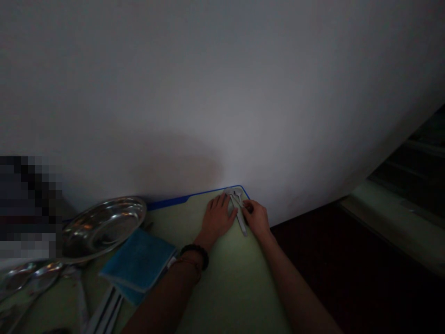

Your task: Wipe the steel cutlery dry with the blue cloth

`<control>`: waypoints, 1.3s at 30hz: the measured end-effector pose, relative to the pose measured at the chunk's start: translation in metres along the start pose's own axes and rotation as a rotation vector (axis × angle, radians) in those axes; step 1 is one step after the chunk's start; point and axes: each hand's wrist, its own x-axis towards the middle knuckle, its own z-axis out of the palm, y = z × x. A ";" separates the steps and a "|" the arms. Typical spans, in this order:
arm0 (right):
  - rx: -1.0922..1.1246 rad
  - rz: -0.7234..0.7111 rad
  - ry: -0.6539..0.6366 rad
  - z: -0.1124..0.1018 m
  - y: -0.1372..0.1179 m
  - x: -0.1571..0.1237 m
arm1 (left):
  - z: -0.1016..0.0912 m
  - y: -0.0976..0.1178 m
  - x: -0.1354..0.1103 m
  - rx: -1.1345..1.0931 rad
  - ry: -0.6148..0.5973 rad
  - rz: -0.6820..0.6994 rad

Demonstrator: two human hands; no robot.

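At the far corner of a light green table (229,287), my left hand (218,218) lies flat with its fingers spread, its fingertips beside or on a piece of metal cutlery (241,222) whose handle points toward me. My right hand (256,217) is closed at the table's right edge, fingers pinched by the handle of a small spoon (238,191). The bowls of the pieces lie close together near the wall. Dim light leaves their exact kinds partly unclear. A dark beaded bracelet (196,253) circles my left wrist.
A folded blue cloth (139,260) lies left of my left forearm. Behind it a shiny oval metal dish (104,227) leans by the wall (243,93). Several large spoons (47,273) and knife-like handles (106,311) lie at lower left. The table's right edge drops to dark floor.
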 end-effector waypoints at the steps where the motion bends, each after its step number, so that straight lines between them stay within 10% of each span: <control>1: 0.003 0.000 0.001 0.000 0.000 0.000 | -0.001 0.000 0.000 -0.001 0.001 -0.001; 18: -0.152 0.028 0.160 0.003 0.000 -0.002 | -0.007 0.001 -0.001 -0.005 -0.019 0.020; 39: -0.380 -0.067 -0.110 0.006 -0.014 -0.006 | -0.003 0.000 -0.004 -0.051 -0.114 0.093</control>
